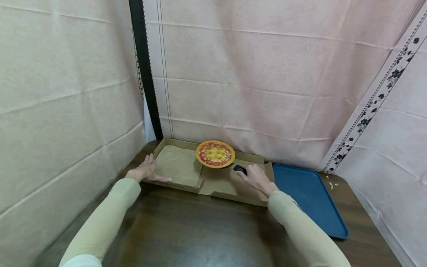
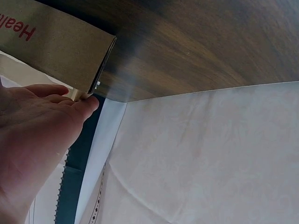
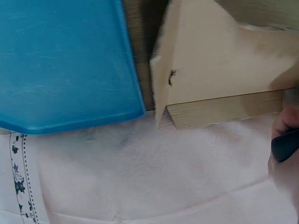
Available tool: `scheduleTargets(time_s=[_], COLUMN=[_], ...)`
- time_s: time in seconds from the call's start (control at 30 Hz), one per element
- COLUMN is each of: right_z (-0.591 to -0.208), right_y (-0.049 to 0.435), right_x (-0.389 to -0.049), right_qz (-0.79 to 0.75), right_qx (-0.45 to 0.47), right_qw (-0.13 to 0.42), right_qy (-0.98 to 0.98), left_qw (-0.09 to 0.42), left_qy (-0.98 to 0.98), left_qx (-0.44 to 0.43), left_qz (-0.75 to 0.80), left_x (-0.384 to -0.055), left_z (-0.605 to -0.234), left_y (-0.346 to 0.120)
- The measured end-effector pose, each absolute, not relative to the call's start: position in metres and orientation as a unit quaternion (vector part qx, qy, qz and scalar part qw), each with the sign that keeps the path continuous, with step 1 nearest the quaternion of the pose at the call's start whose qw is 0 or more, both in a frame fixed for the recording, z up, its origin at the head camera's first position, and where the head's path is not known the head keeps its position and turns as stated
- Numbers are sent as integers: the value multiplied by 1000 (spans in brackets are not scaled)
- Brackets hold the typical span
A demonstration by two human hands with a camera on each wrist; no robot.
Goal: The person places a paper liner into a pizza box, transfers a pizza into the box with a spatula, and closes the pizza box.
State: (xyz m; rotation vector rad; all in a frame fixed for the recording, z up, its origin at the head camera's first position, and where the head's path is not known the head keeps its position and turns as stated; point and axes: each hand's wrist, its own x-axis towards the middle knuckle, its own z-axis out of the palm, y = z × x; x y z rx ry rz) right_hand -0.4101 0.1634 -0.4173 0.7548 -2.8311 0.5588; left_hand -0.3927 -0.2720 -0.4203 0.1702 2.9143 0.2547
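Observation:
A round pizza (image 1: pixel 215 154) with an orange rim and red, yellow and green topping is over the middle of an open cardboard pizza box (image 1: pixel 230 185), overlapping its back wall in the head view. My right hand (image 1: pixel 256 179) grips the black handle of a spatula (image 1: pixel 240 170) at the pizza's lower right edge; the spatula's head is hidden. The handle's dark end (image 3: pixel 285 145) also shows in the right wrist view. My left hand (image 1: pixel 146 170) rests at the box's left end, fingers toward the left wall and thumb stretched along the front wall. In the left wrist view its fingertips (image 2: pixel 88 105) meet the box corner.
A sheet of brown paper (image 1: pixel 178 165) lines the box's left half. To the right of the box lies a blue tray (image 1: pixel 310 200), with small white scraps (image 1: pixel 331 185) beyond it on the dark wooden table (image 1: pixel 197 230). Pale cloth (image 1: pixel 240 66) hangs behind and at both sides.

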Motion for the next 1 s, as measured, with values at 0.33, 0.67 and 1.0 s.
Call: scheduleTargets(time_s=[0.33, 0.67, 1.0], right_z=[-416, -409, -410], right_y=[144, 121, 99], right_x=[-416, -420, -421], right_qz=[190, 187, 182], right_qx=[258, 267, 276], right_qw=[66, 65, 59], right_qy=[-945, -943, -942], left_qw=[112, 109, 122], left_qy=[988, 989, 986], left_qx=[55, 49, 41], left_qz=[88, 88, 102], left_x=[-390, -392, -391], left_z=[-419, -417, -418], left_y=[-271, -273, -272])
